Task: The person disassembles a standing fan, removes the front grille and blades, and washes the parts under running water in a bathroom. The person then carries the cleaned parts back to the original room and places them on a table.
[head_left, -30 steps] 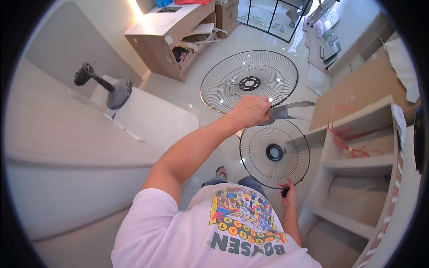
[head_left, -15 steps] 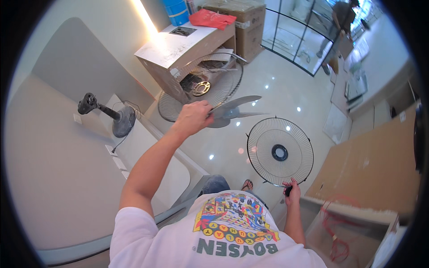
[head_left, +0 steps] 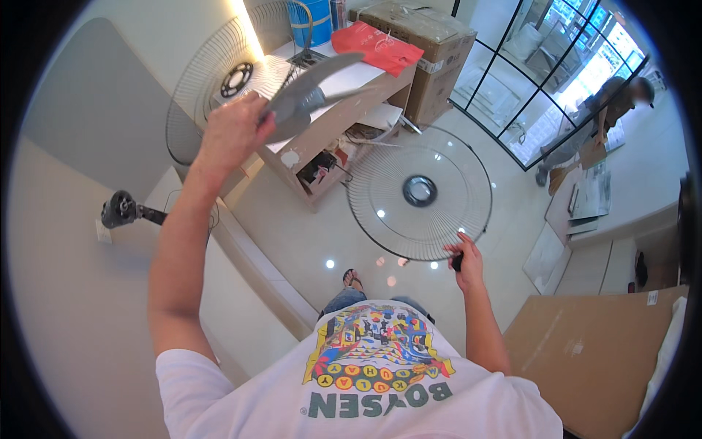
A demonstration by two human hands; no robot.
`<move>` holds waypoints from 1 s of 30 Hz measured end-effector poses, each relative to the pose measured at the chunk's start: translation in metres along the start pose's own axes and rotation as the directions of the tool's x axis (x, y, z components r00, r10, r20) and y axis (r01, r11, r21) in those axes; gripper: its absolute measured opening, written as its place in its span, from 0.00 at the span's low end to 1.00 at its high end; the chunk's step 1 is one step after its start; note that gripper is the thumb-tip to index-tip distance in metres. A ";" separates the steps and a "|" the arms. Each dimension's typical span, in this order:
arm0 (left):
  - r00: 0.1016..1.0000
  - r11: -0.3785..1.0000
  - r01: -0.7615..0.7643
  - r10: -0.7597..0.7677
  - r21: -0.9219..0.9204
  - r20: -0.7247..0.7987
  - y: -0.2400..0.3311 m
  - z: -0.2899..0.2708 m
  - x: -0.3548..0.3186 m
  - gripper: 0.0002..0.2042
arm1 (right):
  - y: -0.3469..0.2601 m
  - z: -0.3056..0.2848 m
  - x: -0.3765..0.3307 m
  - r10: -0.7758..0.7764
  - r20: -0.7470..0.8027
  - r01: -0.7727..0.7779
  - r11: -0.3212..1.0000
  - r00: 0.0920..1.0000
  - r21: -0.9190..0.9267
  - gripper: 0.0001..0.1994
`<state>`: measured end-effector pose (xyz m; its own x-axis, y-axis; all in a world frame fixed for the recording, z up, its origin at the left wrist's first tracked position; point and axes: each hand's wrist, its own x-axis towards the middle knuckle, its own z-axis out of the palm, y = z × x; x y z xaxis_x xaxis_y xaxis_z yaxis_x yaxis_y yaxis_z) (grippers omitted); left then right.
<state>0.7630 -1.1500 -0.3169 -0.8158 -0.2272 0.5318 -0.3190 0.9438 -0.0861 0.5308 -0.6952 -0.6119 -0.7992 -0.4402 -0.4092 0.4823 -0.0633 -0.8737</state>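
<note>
My left hand (head_left: 234, 135) is raised over the left side, fingers closed on a grey fan blade (head_left: 292, 117). A round wire fan grille with an open hub ring (head_left: 237, 79) hangs beyond the same hand and seems to be held along with the blade. In my right hand (head_left: 469, 265), the rim of a second wire grille with a dark round centre (head_left: 420, 191) is gripped, together with a small black piece (head_left: 457, 261) that is partly hidden. The fan's motor head on its black pole (head_left: 121, 210) stands at the left; my left arm covers its base.
A white-topped desk (head_left: 365, 82) bears a red bag (head_left: 376, 47) and a blue container (head_left: 310, 22). Cardboard boxes (head_left: 417, 33) stand behind it. A black-framed glass partition (head_left: 541, 88) is at the back right, with a bending person (head_left: 603, 110) nearby. A large flat carton (head_left: 585, 358) lies right.
Both hands have moved further out: the blade and its grille up and to the left, the right grille up and leftward. My view has turned, and the person at the back now shows more.
</note>
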 end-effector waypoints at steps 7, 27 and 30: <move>0.997 0.990 -0.073 0.069 0.119 0.039 -0.063 0.058 0.118 0.08 | -0.048 0.198 0.163 -0.003 0.235 -0.009 0.999 0.972 0.052 0.27; 0.820 0.988 0.152 -0.133 0.012 0.556 -0.130 0.358 0.216 0.25 | -0.102 0.375 0.501 0.347 0.446 -0.226 0.926 0.825 -0.303 0.25; 0.748 0.977 0.194 -0.088 -0.091 0.658 -0.136 0.369 0.216 0.20 | -0.141 0.361 0.510 0.226 0.363 -0.099 0.937 0.904 -0.336 0.23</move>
<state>0.4522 -1.4155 -0.5009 -0.8996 -0.4104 -0.1495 -0.4263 0.8995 0.0958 0.1850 -1.2344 -0.6026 -0.4834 -0.7375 -0.4716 0.4103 0.2850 -0.8663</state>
